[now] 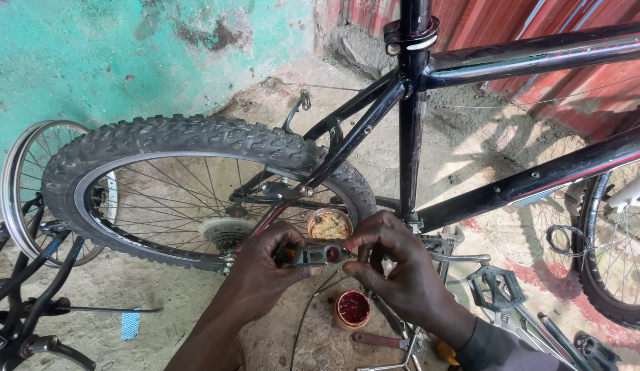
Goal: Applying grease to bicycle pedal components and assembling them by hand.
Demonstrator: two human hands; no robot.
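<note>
A grey bicycle pedal (318, 254) with a red reflector is held between both hands in front of the black bicycle frame (471, 58). My left hand (265, 271) grips its left end from below. My right hand (395, 264) pinches its right end with fingers and thumb. Just behind the pedal on the ground stands a small round tin of yellowish grease (329, 225). Its lid (352, 308), red inside, lies on the ground below the hands. The knobby rear wheel (189, 189) with its sprockets stands to the left.
Another pedal on a crank (497, 285) sticks out at the right. Red-handled pliers (382, 339) and other tools lie on the concrete below my right hand. A bare rim (24, 185) leans at the left, with a turquoise wall behind and a red metal wall at the right.
</note>
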